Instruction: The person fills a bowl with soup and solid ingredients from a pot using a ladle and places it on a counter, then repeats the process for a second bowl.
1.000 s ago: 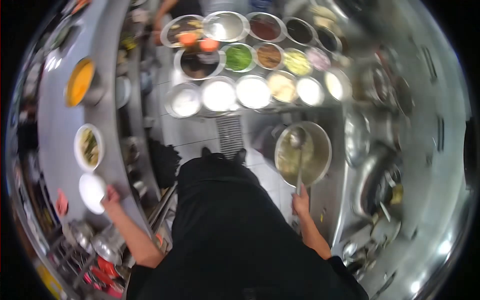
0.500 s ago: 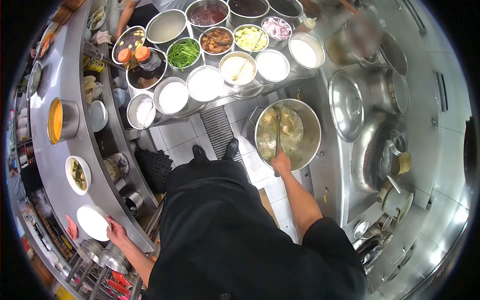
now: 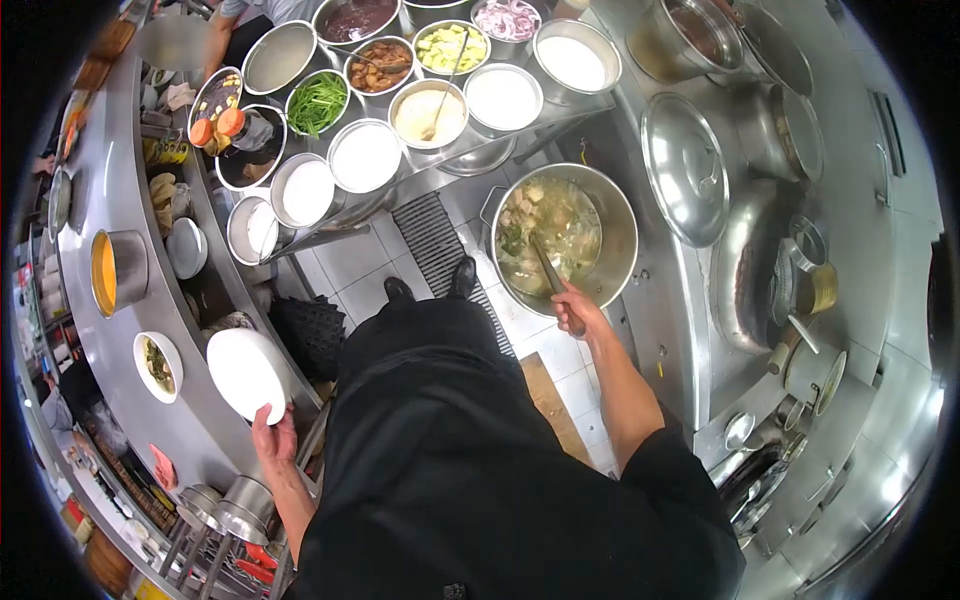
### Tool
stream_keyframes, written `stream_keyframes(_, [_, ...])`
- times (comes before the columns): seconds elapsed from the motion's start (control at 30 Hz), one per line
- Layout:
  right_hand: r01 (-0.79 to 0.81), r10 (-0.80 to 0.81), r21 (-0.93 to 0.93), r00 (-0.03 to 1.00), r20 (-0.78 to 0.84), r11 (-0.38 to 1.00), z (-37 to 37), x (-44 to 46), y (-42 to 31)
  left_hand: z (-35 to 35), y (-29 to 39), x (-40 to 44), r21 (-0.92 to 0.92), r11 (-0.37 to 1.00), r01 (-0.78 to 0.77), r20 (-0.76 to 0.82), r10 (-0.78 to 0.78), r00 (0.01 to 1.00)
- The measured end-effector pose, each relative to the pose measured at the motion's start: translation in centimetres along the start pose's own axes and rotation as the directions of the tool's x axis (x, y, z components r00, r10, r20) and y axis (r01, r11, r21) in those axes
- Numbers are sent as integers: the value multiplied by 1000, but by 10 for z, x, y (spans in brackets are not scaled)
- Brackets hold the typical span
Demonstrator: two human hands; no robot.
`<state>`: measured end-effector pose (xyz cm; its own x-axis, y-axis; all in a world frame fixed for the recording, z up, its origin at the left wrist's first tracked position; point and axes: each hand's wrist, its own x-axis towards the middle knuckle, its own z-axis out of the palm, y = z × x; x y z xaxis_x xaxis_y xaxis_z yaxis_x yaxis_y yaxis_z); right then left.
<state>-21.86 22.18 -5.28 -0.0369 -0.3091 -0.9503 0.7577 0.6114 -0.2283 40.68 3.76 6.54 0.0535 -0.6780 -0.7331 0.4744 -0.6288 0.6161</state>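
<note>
My left hand grips the rim of a white bowl, held over the inner edge of the steel counter at left. My right hand is closed around the handle of a ladle. The ladle's head is sunk in the soup, so its shape is hidden. That soup, with chunks and greens in it, lies in a tall steel pot in front of me to the right. On the left counter stands another white bowl holding greens and pale pieces.
Several steel containers of ingredients, among them green vegetables and yellow cubes, fill the station ahead. A large lid leans right of the pot. A steel pot of orange liquid stands on the left counter. Another person's arm shows at top left.
My left hand has lifted the white bowl off the counter and brought it forward and inward. The ladle has swung in the soup, its handle now slanting, and my view has shifted slightly.
</note>
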Motion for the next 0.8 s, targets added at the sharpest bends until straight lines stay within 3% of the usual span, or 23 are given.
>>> stream_keyframes(0.2, [6, -24, 166, 994, 106, 986, -26, -33, 40, 60, -19, 14, 189, 976, 104, 73, -120, 990])
stream_keyframes(0.27, [13, -35, 184, 993, 115, 983, -24, -25, 42, 112, -26, 1, 241, 970, 40, -41, -31, 999])
stream_keyframes(0.4, [57, -76, 165, 991, 110, 985, -16, 1, 37, 104, -30, 38, 381, 914, 142, 142, -209, 967])
stream_keyframes(0.8, [203, -222, 159, 969, 111, 966, -13, -48, 86, 165, -47, 45, 578, 806, 127, 139, -250, 958])
